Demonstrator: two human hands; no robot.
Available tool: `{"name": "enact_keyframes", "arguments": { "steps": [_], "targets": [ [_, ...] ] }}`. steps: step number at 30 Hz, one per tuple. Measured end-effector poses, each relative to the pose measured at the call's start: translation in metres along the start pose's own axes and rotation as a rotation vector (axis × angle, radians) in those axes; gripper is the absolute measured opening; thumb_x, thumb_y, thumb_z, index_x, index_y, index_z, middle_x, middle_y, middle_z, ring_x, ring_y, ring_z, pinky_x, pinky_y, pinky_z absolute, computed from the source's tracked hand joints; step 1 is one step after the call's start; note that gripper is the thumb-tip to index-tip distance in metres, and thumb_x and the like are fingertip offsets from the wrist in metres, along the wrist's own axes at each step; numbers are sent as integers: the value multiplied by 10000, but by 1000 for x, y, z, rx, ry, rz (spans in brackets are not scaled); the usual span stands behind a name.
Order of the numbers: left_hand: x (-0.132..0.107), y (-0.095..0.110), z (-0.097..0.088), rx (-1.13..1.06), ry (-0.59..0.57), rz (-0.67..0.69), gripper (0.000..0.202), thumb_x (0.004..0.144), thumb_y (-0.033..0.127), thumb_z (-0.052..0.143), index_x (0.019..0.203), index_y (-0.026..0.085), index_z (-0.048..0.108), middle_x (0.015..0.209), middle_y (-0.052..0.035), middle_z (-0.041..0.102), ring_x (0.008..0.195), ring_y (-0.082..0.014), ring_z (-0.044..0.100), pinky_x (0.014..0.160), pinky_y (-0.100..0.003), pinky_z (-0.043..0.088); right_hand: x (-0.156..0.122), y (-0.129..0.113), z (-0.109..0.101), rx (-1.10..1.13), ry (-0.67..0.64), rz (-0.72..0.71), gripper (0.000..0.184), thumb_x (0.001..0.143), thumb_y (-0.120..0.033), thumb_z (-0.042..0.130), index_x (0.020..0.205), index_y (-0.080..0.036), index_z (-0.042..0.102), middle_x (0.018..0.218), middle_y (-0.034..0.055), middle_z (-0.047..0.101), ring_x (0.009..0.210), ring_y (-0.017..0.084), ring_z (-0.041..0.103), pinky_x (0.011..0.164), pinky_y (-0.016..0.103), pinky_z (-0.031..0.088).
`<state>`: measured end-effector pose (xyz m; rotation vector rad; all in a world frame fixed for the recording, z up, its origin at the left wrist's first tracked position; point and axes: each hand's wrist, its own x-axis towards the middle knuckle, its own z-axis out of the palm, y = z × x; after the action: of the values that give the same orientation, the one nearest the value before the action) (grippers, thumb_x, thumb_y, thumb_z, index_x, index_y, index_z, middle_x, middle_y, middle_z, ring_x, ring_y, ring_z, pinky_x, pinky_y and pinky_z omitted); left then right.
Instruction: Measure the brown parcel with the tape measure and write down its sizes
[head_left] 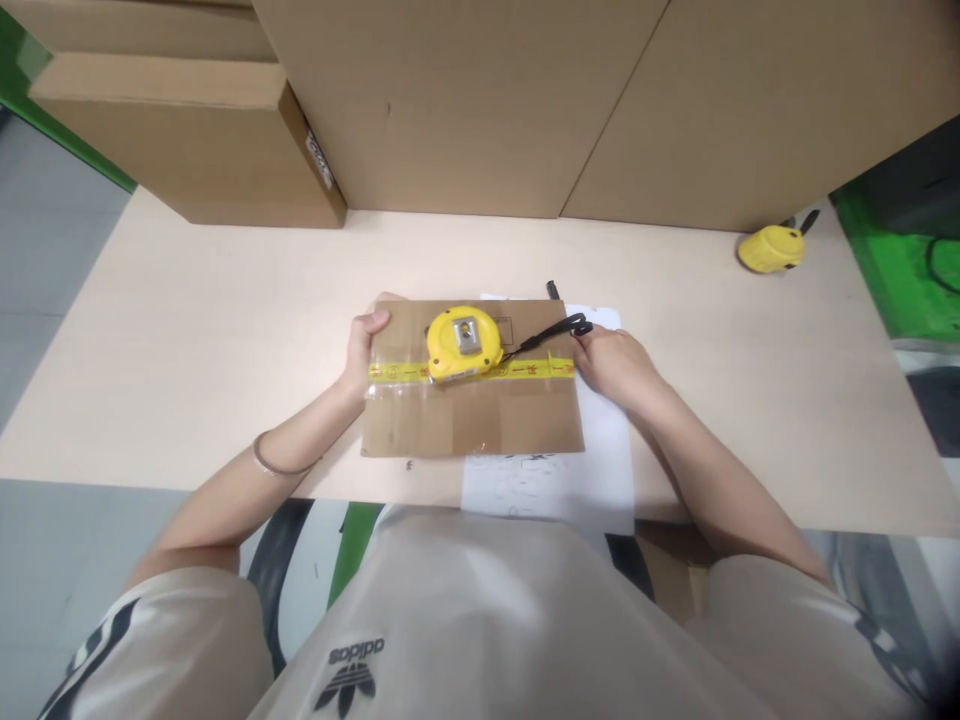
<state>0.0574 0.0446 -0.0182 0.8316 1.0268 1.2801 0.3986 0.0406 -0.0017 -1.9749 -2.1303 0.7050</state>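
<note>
A small cardboard box [517, 425] with a strip of yellow printed tape is held over the table. My left hand [367, 340] is closed on its left edge, thumb on top. At the right edge, my right hand [611, 365] is closed on the box, its fingers partly hidden. A yellow tape measure [442, 350] lies on top of the box, and its black wrist strap [555, 330] stretches across to my right hand. Under the box is a white sheet of paper [607, 470] with markings, mostly covered. The tip of a black pen-like thing [553, 290] sticks out behind the box.
Large cardboard boxes [465, 110] stand along the back of the pale table [187, 340]. A smaller carton [180, 150] stands at the back left. Another yellow tape measure [772, 248] sits at the back right. The table's front edge runs close to my body.
</note>
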Motion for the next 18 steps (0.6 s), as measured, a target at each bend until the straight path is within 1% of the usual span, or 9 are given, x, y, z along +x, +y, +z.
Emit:
{"name": "enact_keyframes", "arguments": {
  "steps": [2,3,5,6,8,10,11,15,18],
  "targets": [
    [1,0,0,8,3,16,336,760,579,675,784,244,644,716,-23,614,694,-195,603,601,-326,505,5,10,-2,150,3,12,308,1006,-445,454,816,-225,556,787,129,682,777,285,669,773,417,502],
    [1,1,0,6,-2,20,342,762,582,674,772,242,642,702,-21,608,681,-189,599,594,-322,501,7,14,-3,238,10,18,337,1018,-491,416,836,-236,541,720,93,654,687,248,635,693,380,493],
    [2,1,1,-9,-19,19,344,754,578,679,756,235,647,700,-22,627,687,-185,612,597,-316,507,10,22,-3,418,26,20,380,1019,-588,367,894,-254,498,673,45,640,538,181,543,554,321,440],
    [2,1,1,-18,-25,12,340,744,572,683,754,233,654,712,-25,648,699,-187,623,602,-314,513,12,24,-3,501,30,17,396,996,-641,395,913,-262,472,680,34,657,487,156,503,501,301,407],
    [3,1,1,-29,-18,-9,331,720,561,690,765,235,665,738,-29,680,719,-194,639,609,-314,521,14,27,-1,634,21,2,465,888,-715,576,897,-271,440,700,24,694,432,120,465,426,275,361],
    [3,0,1,-23,1,-16,335,718,565,690,786,238,661,750,-27,683,719,-197,639,606,-315,518,16,28,0,719,-1,-14,534,750,-683,777,844,-266,458,676,13,694,416,105,486,383,259,365],
    [2,0,0,-15,5,-14,345,726,575,688,795,239,655,751,-27,675,717,-198,637,605,-316,516,16,28,0,748,-11,-19,541,707,-649,836,817,-260,477,651,6,684,413,105,507,374,257,387],
    [2,2,-1,15,-24,-7,377,752,608,674,789,234,638,736,-29,636,713,-199,624,607,-324,508,16,29,-1,809,-26,-27,463,688,-548,900,774,-231,573,619,13,691,420,120,579,396,268,494],
    [3,3,-1,31,-24,-12,388,736,615,685,771,232,631,716,-26,618,685,-193,600,592,-323,488,16,30,-4,812,-19,-14,450,619,-430,962,696,-219,572,574,12,674,430,110,587,409,240,502]
  ]
}}
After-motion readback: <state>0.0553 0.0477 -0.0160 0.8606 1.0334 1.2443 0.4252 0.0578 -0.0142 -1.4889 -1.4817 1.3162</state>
